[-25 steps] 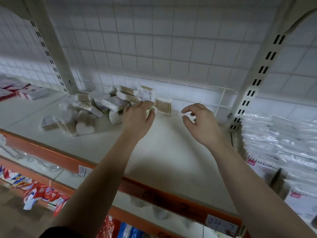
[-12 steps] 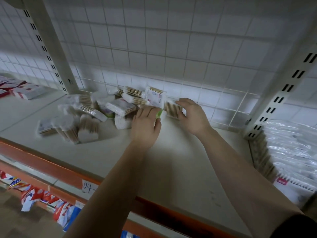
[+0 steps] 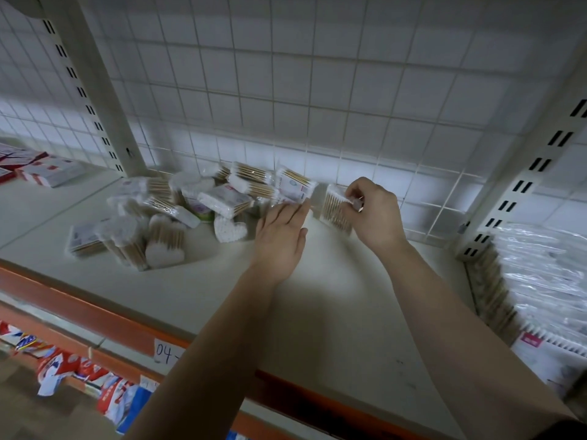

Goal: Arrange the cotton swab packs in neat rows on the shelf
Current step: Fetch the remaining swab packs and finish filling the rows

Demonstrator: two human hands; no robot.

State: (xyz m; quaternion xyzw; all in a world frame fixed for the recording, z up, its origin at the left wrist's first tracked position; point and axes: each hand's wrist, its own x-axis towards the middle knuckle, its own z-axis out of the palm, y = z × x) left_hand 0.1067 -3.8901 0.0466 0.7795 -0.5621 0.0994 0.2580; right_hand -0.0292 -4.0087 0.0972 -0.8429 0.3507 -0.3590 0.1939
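Along the back edge of the shelf [image 3: 317,312], against the wire grid [image 3: 317,90], a loose pile of cotton swab packs [image 3: 178,211] sprawls from the left upright toward the middle. At the pile's right end the left hand [image 3: 281,236] lies flat on the shelf, fingers straight, its tips at the foot of a labelled pack [image 3: 295,188] that leans there. Just to its right, the right hand [image 3: 373,214] pinches the top of a single pack [image 3: 333,208], which stands upright near the back edge, apart from the pile.
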